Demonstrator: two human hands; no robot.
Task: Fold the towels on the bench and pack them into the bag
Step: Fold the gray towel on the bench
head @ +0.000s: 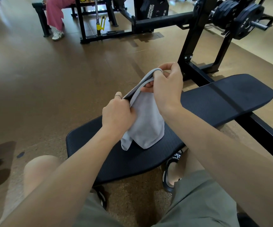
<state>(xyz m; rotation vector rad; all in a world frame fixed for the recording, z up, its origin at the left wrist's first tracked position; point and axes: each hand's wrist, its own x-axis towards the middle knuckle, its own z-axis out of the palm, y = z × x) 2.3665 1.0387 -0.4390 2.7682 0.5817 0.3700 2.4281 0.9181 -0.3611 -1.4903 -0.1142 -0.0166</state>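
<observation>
A light grey towel hangs doubled over above the black padded bench, its lower corners touching the pad. My left hand grips the towel's top edge at its near end. My right hand pinches the same top edge at its far end, a little higher. No bag is in view.
A black weight rack with plates stands behind the bench on the right. A person in pink trousers sits on another bench at the far left. Brown floor lies open to the left. My knees and sandalled foot are below the bench.
</observation>
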